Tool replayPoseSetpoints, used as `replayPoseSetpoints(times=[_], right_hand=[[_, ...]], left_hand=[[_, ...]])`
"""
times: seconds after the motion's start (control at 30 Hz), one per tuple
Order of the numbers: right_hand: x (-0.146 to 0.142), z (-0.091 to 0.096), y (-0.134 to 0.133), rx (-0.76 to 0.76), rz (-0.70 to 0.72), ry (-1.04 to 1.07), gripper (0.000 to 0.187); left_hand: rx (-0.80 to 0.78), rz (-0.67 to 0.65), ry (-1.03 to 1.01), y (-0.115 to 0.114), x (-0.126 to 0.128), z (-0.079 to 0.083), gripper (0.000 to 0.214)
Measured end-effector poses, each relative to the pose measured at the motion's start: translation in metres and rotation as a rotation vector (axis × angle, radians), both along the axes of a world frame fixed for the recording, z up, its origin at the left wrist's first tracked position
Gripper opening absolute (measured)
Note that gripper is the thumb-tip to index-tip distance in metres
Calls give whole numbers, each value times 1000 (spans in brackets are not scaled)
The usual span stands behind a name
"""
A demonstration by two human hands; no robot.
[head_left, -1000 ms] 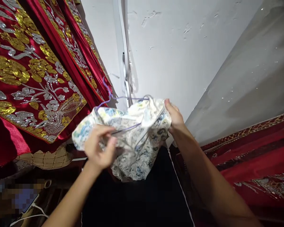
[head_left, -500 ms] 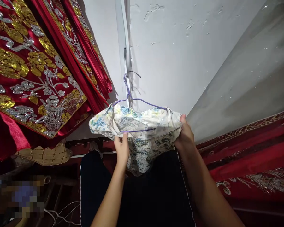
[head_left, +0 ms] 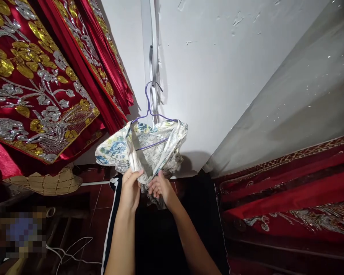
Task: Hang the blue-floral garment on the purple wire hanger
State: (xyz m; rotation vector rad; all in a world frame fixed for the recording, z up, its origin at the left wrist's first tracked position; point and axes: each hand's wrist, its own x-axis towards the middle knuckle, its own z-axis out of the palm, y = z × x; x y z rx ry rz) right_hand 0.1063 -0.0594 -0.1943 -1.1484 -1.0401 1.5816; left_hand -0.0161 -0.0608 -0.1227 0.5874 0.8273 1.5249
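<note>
- The left hand (head_left: 131, 189) sits just below the centre of the frame, with its fingers closed over the lower edge of a floral garment (head_left: 117, 147). The cloth is pinched between thumb and fingers, a narrow hold.
- The right hand (head_left: 161, 188) is just beside it, the two almost touching. Its fingers curl into the bunched fabric at the garment's bottom and grip a fold there.
- The floral garment is pale with blue and green blooms. It hangs gathered at the centre of the frame, draped over a purple wire hanger (head_left: 148, 111) whose bar shows through the neck opening.
- The hanger's hook rises to a metal strip (head_left: 150, 46) that runs up the white wall (head_left: 206, 65). Whether the hook actually catches on it I cannot tell.
- At upper left hangs red cloth (head_left: 31, 84), heavy with gold and silver embroidery, with several layers fanned one behind another.
- Under that cloth, at left, lies a beige woven piece (head_left: 46, 184).
- At lower right, more red embroidered fabric (head_left: 289, 191) lies below a grey slanted surface (head_left: 298, 91).
- A dark garment with a white stripe (head_left: 111, 225) fills the bottom centre beneath both forearms.
- A white cable (head_left: 71, 248) loops at lower left, near a blurred patch.
</note>
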Motion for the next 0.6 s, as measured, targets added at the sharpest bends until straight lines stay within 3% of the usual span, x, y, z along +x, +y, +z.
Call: replayPoseSetpoints(times=[0.07, 0.13, 0.27, 0.4, 0.6], right_hand=[[-6, 7, 1, 26, 0, -36, 55], [-5, 10, -1, 27, -85, -69, 47], [7, 7, -4, -4, -170, -130, 32], [14, 0, -4, -12, -137, -159, 25], [5, 0, -5, -5, -32, -138, 34]], left_hand=[[-7, -103, -45, -4, 5, 3, 14], [-13, -162, -103, -7, 9, 5, 14], [-13, -175, -184, -7, 13, 5, 22], [18, -88, -111, -8, 18, 2, 32], [131, 81, 248, -13, 15, -5, 33]])
